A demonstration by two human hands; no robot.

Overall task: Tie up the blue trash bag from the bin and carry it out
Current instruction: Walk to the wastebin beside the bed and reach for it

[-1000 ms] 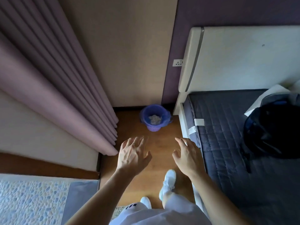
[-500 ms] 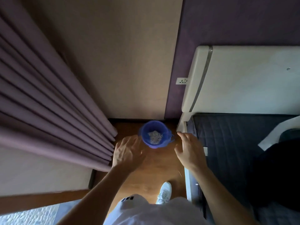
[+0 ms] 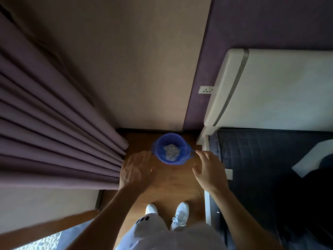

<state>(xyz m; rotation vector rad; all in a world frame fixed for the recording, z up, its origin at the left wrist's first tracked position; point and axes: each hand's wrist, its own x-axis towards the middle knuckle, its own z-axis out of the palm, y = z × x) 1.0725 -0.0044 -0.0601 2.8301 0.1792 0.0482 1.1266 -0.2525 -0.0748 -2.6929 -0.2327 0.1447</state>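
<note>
A small round bin lined with a blue trash bag [image 3: 182, 156] stands on the wooden floor against the far wall, with crumpled white paper [image 3: 171, 152] inside. My left hand [image 3: 137, 171] hovers just left of the bin, fingers spread, holding nothing. My right hand [image 3: 209, 170] hovers just right of it, also open and empty. Neither hand touches the bag.
Purple curtains [image 3: 59, 141] hang on the left, close to the bin. A bed with a dark mattress [image 3: 270, 168] and white headboard [image 3: 279, 91] fills the right side. A wall socket [image 3: 206, 90] sits above the bin. My white shoes [image 3: 180, 215] stand on the narrow floor strip.
I have stepped closer to the bin. Both hands moved forward and now flank it on either side, still open.
</note>
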